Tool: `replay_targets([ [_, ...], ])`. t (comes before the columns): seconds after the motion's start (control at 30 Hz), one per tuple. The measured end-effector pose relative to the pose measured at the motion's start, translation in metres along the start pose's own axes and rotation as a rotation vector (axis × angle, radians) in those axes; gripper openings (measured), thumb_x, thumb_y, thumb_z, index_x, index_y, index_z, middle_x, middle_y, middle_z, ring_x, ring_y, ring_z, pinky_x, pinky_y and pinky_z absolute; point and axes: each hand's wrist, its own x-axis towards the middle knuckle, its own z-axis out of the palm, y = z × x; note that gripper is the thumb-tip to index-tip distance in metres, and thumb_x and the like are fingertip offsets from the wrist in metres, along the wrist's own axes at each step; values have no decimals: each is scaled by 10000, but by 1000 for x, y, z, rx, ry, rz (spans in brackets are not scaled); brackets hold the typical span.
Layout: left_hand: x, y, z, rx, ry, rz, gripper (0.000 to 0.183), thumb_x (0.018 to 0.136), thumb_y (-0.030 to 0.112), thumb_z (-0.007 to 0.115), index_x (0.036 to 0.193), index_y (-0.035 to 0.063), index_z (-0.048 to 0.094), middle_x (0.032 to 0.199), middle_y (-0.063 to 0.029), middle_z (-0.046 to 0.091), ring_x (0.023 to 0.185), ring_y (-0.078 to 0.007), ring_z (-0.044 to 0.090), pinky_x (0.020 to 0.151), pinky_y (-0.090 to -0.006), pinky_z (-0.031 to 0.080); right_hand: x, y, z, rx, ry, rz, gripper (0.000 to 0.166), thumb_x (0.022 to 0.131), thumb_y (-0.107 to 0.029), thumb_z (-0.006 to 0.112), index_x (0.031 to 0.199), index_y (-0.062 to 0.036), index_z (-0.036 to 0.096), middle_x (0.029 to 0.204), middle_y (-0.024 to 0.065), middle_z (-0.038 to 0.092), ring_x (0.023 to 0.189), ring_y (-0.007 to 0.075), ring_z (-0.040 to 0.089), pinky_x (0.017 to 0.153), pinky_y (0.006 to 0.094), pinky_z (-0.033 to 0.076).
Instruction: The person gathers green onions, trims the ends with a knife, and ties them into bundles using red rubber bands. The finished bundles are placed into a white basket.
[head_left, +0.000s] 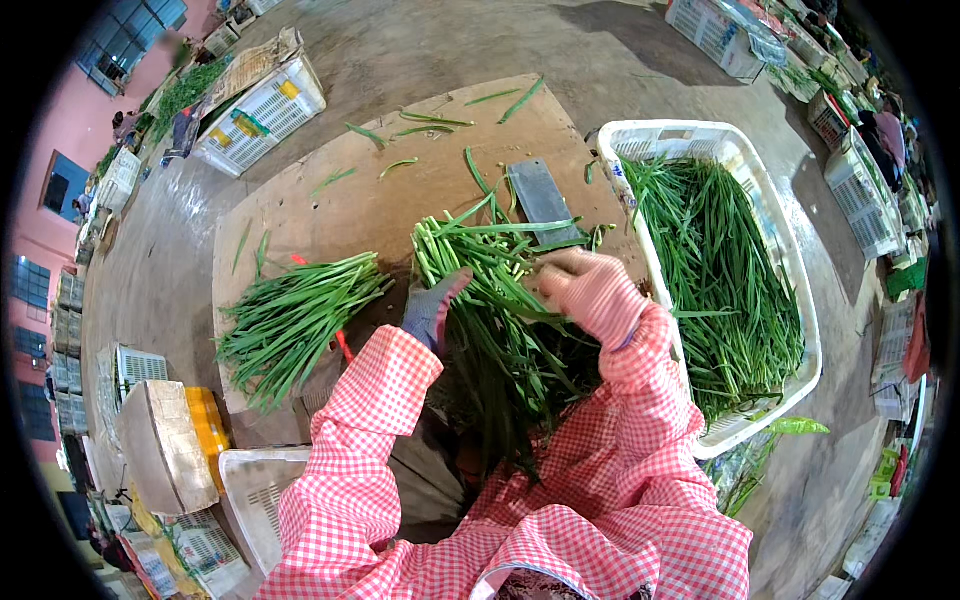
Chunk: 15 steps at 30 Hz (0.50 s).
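Note:
My left hand (435, 309), in a grey and purplish glove, grips a loose bunch of garlic chives (480, 262). Their pale cut ends point away from me, and the dark leaves hang over the board's near edge toward my lap. Just right of the bunch, my right hand (589, 289) wears a pink-and-white striped glove. Its fingers are curled close to the leaves and blurred; whether they pinch a leaf cannot be told. A second, neater bunch of chives (307, 322) lies to the left on the wooden board (300, 195). Beyond my right hand rests a wide metal blade (541, 196).
A white plastic crate (806, 352) full of chives stands against the board's right side. Loose leaves (431, 124) are scattered over the far part. Another white crate (259, 480) sits low at left, near a cardboard box (169, 442). Farther off, a covered crate (270, 112) stands on the concrete floor.

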Motion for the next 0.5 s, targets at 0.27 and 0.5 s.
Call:
replay_targets([
  [0.27,-44,6,40,194,60,327,337,862,168,634,1170,41,586,1138,-64,625,1040,-181,591,954,-326,449,24,19,38,-486,-153,-148,795,629,-520,725,1179,19,533,877,227,655,862,338,651,745,393,512],
  [0.5,-97,14,59,-105,-127,206,357,882,183,589,1207,40,554,1186,-96,601,1081,-210,582,957,-374,456,9,66,131,390,-231,-47,745,642,-388,769,1233,-31,488,1068,55,642,1031,207,574,916,341,442],
])
